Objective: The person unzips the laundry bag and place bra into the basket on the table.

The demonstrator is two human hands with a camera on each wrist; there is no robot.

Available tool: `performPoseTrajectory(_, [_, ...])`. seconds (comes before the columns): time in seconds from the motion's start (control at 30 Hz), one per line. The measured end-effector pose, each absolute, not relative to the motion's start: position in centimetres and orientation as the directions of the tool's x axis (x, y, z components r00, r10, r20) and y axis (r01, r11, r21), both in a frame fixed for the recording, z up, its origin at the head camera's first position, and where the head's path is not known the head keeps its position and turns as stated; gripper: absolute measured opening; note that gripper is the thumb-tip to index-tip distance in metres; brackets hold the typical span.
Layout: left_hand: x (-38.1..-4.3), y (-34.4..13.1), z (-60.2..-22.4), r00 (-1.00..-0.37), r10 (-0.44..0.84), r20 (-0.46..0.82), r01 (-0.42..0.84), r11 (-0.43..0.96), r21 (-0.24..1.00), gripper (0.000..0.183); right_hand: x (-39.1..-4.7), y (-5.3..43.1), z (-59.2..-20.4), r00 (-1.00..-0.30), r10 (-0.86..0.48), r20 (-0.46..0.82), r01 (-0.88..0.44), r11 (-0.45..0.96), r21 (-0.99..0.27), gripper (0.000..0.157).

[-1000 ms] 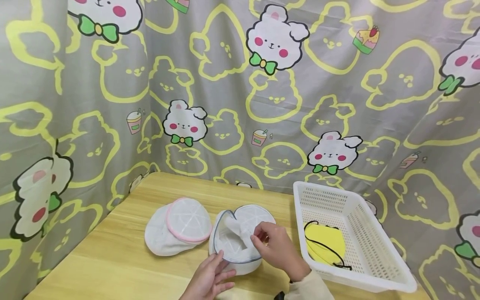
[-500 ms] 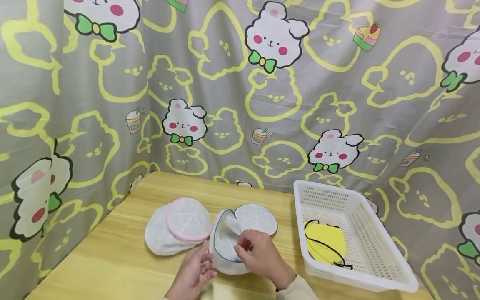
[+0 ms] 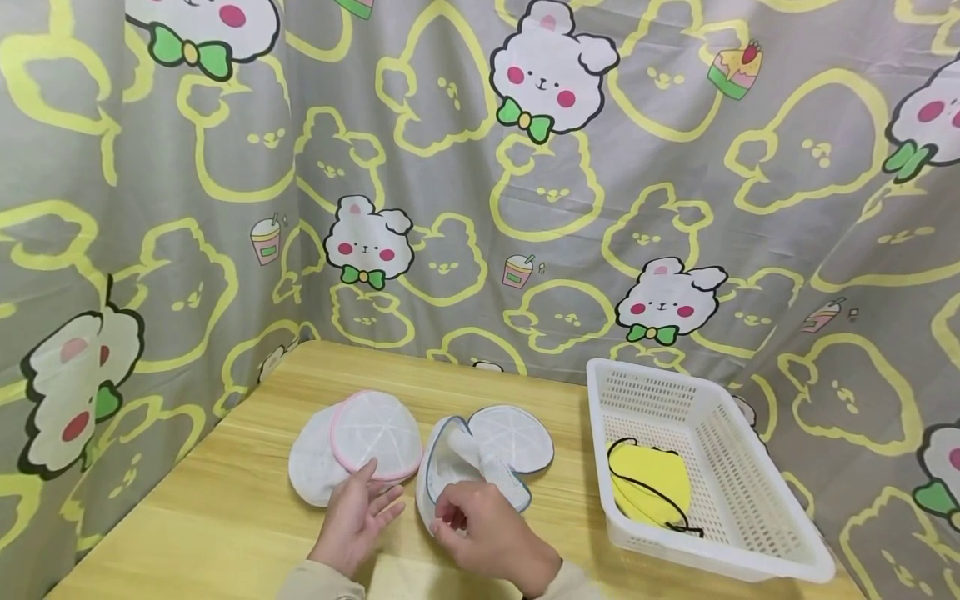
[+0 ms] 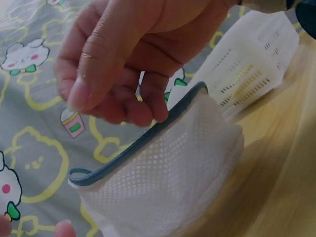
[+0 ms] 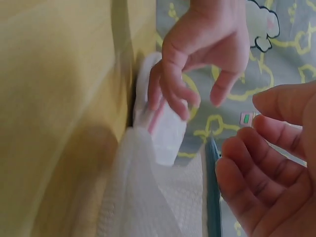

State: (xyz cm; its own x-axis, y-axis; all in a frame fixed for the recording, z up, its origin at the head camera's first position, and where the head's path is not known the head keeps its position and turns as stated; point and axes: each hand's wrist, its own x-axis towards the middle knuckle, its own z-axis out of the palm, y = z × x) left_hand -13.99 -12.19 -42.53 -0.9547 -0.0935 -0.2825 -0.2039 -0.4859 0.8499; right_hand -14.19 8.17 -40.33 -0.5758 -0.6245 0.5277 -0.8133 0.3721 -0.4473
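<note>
A white mesh laundry bag with blue-grey trim [image 3: 513, 435] stands on the table, its round lid folded back to the right and its mouth gaping. Over its near edge is my right hand [image 3: 491, 525], fingers loosely curled. The left wrist view shows its fingertips right at the bag's trim [image 4: 133, 145], with no object visible between thumb and fingers. My left hand [image 3: 352, 512] has loosely spread fingers and holds nothing; its thumb overlaps a second mesh laundry bag with pink trim [image 3: 378, 437] in the head view. The right wrist view also shows that hand [image 5: 207, 49] beside the pink-trimmed bag [image 5: 168, 133].
At the right stands a white perforated plastic basket [image 3: 750, 454]. In it lies a yellow cloth item [image 3: 652, 483] with a black cord. A grey curtain [image 3: 450, 183] with rabbit prints hangs around the back and sides of the wooden table [image 3: 180, 525].
My right hand has moved left and nearer along the blue-trimmed bag's edge. My left hand has left that bag's side and moved left. The bag's right edge has sprung outward.
</note>
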Motion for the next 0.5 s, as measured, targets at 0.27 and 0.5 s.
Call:
performPoseTrajectory(0.27, [-13.93,-12.13,-42.99,-0.965,-0.075,-0.250,-0.186,-0.476,0.859,0.071,-13.57,7.71,-40.38,-0.538,-0.784,0.309,-0.819,0.401,-0.410,0.007])
performPoseTrajectory(0.5, [-13.89,-12.15,-42.95,-0.972,-0.035,-0.233,-0.191,-0.463,0.866,0.074,-13.57,7.89,-40.40,-0.564,-0.806,0.181,-0.800,0.479,-0.361,0.017])
